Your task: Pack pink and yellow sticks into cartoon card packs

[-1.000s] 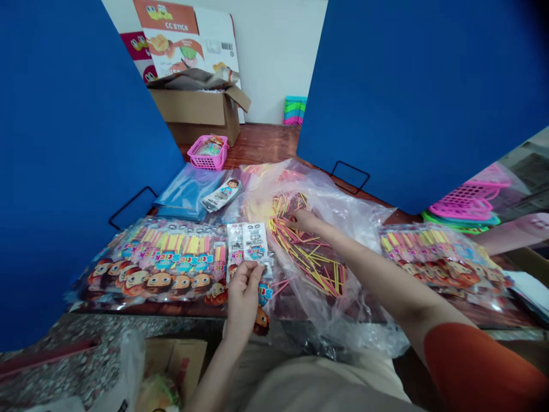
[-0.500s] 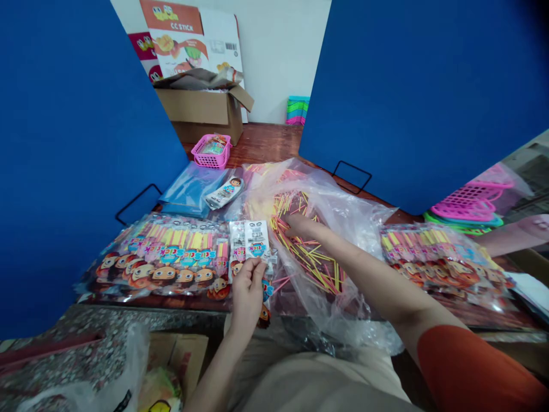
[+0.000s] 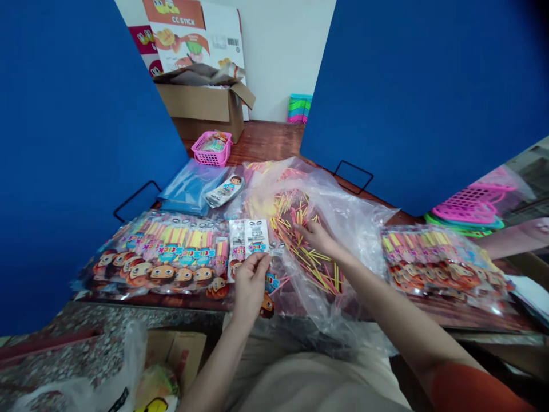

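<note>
My left hand [image 3: 250,282] pinches the lower edge of a small printed packet [image 3: 249,238] that lies on the table's front part. My right hand [image 3: 315,234] reaches into a big clear plastic bag [image 3: 355,220], fingers curled among loose yellow and pink sticks [image 3: 313,252]; whether it grips any of them I cannot make out. A row of filled stick packets with cartoon faces [image 3: 167,257] lies left of the held packet. Another such pile [image 3: 433,260] lies to the right of the bag.
Blue panels [image 3: 77,149] stand on both sides. Behind are a pink basket [image 3: 211,148], an open cardboard box [image 3: 201,106], a blue plastic sheet [image 3: 189,186] and a loose packet [image 3: 225,191]. Stacked pink and green baskets [image 3: 467,209] sit at right. A speckled ledge [image 3: 86,355] runs at front left.
My right hand has drawn back toward me inside the bag, over the sticks. The left hand keeps its pinch on the packet.
</note>
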`<state>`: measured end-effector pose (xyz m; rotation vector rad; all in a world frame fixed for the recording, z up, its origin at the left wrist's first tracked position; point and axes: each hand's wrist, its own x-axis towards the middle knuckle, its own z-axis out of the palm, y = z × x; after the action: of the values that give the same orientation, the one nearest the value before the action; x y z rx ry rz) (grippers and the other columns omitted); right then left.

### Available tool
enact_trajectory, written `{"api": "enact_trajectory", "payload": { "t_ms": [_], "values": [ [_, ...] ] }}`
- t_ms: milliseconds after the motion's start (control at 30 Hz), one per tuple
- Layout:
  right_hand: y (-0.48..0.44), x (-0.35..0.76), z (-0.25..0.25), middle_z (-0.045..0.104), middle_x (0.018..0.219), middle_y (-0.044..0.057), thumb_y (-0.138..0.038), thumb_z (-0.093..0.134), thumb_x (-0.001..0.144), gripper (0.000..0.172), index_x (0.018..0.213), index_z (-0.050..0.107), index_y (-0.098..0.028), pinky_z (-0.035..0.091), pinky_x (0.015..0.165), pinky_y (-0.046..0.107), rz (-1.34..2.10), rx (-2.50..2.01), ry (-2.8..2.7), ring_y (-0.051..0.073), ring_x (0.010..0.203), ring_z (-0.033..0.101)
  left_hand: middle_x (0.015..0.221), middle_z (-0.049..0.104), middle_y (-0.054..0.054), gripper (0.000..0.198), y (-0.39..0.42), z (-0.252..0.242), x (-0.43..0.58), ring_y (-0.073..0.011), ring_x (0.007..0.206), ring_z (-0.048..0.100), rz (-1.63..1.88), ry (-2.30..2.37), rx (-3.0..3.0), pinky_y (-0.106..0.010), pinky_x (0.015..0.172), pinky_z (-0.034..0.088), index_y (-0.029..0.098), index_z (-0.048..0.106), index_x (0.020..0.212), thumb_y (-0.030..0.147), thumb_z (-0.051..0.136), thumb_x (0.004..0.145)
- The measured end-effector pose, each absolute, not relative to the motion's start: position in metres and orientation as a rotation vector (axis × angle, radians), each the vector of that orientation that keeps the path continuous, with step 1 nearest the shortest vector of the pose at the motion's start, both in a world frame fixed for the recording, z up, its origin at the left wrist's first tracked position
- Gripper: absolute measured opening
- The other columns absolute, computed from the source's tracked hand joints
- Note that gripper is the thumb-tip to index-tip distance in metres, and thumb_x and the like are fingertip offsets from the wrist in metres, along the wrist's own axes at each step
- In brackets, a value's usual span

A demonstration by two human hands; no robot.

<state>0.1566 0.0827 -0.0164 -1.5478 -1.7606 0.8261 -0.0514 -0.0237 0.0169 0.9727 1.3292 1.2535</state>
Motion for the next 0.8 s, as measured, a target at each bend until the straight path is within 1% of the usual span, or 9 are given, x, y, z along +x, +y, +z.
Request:
{"api": "enact_trajectory", "payload": {
  "t_ms": [67, 167, 267, 367, 467, 533, 633, 700, 800],
  "values": [
    [0.074, 0.155, -0.018, 0.038, 0.057, -0.003, -0.065, 0.048, 0.081, 0.047, 0.062, 0.037, -0.023, 0.033, 0.056, 0.029, 0.794, -1.531, -1.686, 0.013, 0.055, 0.036, 0.057, 0.052, 0.005, 0.027, -0.02, 0.019, -0.048, -0.009, 0.052, 0.042, 1.254, 1.334, 0.955, -0.021, 0.051, 0.034, 0.016, 0.065, 0.069, 0.042, 0.068, 0.073],
    [0.064, 0.153, -0.017, 0.052, 0.067, 0.001, -0.065, 0.045, 0.083, 0.045, 0.075, 0.049, -0.021, 0.041, 0.061, 0.03, 0.785, -1.486, -1.556, 0.016, 0.062, 0.047, 0.057, 0.052, 0.005, 0.028, -0.016, 0.019, -0.046, -0.0089, 0.051, 0.042, 1.257, 1.341, 0.948, -0.021, 0.05, 0.035, 0.016, 0.067, 0.072, 0.043, 0.068, 0.073],
    [0.06, 0.152, -0.015, 0.06, 0.071, 0.002, -0.06, 0.049, 0.084, 0.039, 0.084, 0.053, -0.021, 0.047, 0.06, 0.03, 1.025, -1.359, -1.218, 0.017, 0.061, 0.054, 0.058, 0.052, 0.005, 0.027, -0.014, 0.017, -0.045, -0.0091, 0.052, 0.042, 1.256, 1.339, 0.977, -0.021, 0.051, 0.035, 0.016, 0.067, 0.072, 0.042, 0.068, 0.074],
    [0.06, 0.153, -0.013, 0.061, 0.067, 0.001, -0.05, 0.064, 0.076, 0.031, 0.08, 0.052, -0.022, 0.052, 0.06, 0.033, 1.329, -1.233, -0.915, 0.019, 0.063, 0.061, 0.059, 0.053, 0.004, 0.027, -0.014, 0.016, -0.042, -0.0098, 0.054, 0.043, 1.25, 1.327, 0.99, -0.021, 0.053, 0.036, 0.016, 0.068, 0.074, 0.042, 0.067, 0.075],
    [0.059, 0.152, -0.012, 0.064, 0.07, 0.002, -0.042, 0.072, 0.07, 0.028, 0.081, 0.055, -0.023, 0.056, 0.066, 0.037, 1.537, -1.159, -0.844, 0.022, 0.071, 0.068, 0.06, 0.054, 0.003, 0.027, -0.014, 0.014, -0.038, -0.0105, 0.057, 0.044, 1.251, 1.309, 0.995, -0.022, 0.056, 0.037, 0.016, 0.067, 0.073, 0.043, 0.067, 0.074],
    [0.057, 0.15, -0.013, 0.066, 0.073, 0.002, -0.042, 0.073, 0.069, 0.03, 0.086, 0.058, -0.023, 0.056, 0.069, 0.038, 1.59, -1.137, -0.857, 0.023, 0.074, 0.068, 0.06, 0.055, 0.003, 0.027, -0.014, 0.013, -0.036, -0.0107, 0.057, 0.045, 1.251, 1.307, 1.015, -0.022, 0.057, 0.037, 0.016, 0.066, 0.071, 0.043, 0.067, 0.074],
    [0.052, 0.147, -0.015, 0.067, 0.077, 0.004, -0.052, 0.066, 0.076, 0.035, 0.091, 0.058, -0.022, 0.054, 0.073, 0.037, 1.47, -1.216, -0.988, 0.023, 0.078, 0.067, 0.059, 0.055, 0.003, 0.025, -0.013, 0.011, -0.033, -0.011, 0.057, 0.045, 1.231, 1.308, 1.032, -0.022, 0.056, 0.037, 0.016, 0.067, 0.071, 0.041, 0.067, 0.073],
    [0.048, 0.146, -0.014, 0.066, 0.078, 0.005, -0.059, 0.055, 0.082, 0.039, 0.088, 0.058, -0.021, 0.051, 0.078, 0.038, 1.253, -1.353, -1.187, 0.023, 0.08, 0.064, 0.06, 0.057, 0.003, 0.024, -0.013, 0.011, -0.031, -0.0115, 0.059, 0.046, 1.224, 1.298, 1.037, -0.022, 0.057, 0.037, 0.016, 0.069, 0.072, 0.04, 0.068, 0.073],
    [0.042, 0.148, -0.007, 0.064, 0.08, 0.007, -0.062, 0.049, 0.085, 0.041, 0.083, 0.056, -0.021, 0.046, 0.085, 0.041, 0.864, -1.547, -1.453, 0.026, 0.085, 0.06, 0.063, 0.061, 0.002, 0.023, -0.012, 0.009, -0.028, -0.0123, 0.062, 0.05, 1.234, 1.279, 1.031, -0.023, 0.06, 0.039, 0.016, 0.071, 0.074, 0.038, 0.069, 0.072]
  ]
}}
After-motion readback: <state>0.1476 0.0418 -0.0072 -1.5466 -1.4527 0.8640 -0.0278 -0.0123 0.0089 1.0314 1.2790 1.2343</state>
